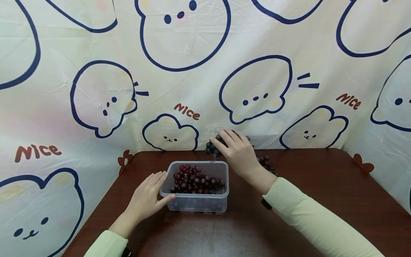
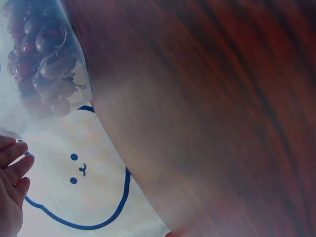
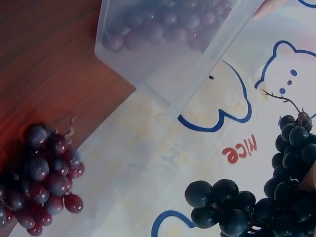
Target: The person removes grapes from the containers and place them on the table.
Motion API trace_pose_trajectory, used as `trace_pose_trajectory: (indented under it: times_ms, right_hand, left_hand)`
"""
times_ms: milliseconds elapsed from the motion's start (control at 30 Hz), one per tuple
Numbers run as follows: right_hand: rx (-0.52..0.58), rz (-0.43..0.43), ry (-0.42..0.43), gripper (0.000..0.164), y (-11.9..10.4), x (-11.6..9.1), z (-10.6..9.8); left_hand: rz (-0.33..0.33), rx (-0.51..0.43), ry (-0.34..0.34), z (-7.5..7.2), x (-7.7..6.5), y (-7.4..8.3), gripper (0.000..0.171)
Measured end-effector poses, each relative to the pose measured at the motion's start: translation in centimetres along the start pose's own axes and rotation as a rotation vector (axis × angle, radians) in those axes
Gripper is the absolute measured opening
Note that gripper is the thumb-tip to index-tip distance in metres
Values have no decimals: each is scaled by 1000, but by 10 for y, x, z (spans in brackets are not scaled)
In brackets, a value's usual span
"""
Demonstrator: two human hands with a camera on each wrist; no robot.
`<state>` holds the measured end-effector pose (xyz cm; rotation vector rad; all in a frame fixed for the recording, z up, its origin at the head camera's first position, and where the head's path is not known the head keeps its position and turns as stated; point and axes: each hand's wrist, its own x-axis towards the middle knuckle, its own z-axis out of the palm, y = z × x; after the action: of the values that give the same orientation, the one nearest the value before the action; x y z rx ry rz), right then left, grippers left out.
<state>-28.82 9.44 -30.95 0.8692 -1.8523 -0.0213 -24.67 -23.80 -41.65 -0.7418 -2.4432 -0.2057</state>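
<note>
A clear plastic container [image 1: 202, 204] stands on the table with a bunch of red grapes [image 1: 192, 180] inside. At its left end is my left hand [image 1: 144, 196], fingers extended along the side and thumb at the front rim. Beyond the container's back right corner, my right hand [image 1: 236, 153] grips a bunch of black grapes [image 1: 212, 148] from above, held up off the table. The right wrist view shows these black grapes [image 3: 234, 222] large, with a bare stem; most of that hand is out of frame there.
Another bunch of red grapes [image 1: 267, 164] lies on the brown table [image 1: 308, 200], partly hidden behind my right wrist. A white cloth [image 1: 205, 89] with cartoon drawings hangs along the back and sides of the table.
</note>
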Motion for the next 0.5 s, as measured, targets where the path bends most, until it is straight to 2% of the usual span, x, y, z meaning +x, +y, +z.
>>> trace_pose_trajectory:
  times_ms: [300,500]
  right_hand:
    - [-20,21,17,28,17,-7,-6]
    - [-40,32,16,31,29,-18,-8]
  left_hand:
    - [-5,-6,-5,-1,1,0,80]
    - [5,-5,7,-1,0,0,81]
